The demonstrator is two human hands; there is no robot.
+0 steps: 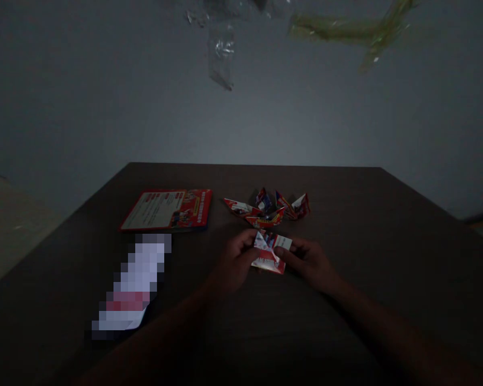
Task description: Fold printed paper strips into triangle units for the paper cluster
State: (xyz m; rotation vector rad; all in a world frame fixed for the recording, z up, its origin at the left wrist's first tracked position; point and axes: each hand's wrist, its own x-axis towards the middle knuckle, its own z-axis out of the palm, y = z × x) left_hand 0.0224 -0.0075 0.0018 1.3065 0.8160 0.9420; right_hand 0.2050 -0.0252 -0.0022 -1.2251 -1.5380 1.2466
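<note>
One bench [386,241] carried one flat printed sheet [167,210], one pale oblong thing [134,281] and one folded paper [270,252]. Two grips were there, the left grip [233,262] and the right grip [308,262]. Small folded paper shapes [268,208] numbered about five, the dimness blurring the count.

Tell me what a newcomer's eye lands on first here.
The left hand and right hand pinch a folded red-and-white paper mid-way across the dark table. Just behind it lies a cluster of folded paper shapes, with a red printed sheet to their left.
</note>
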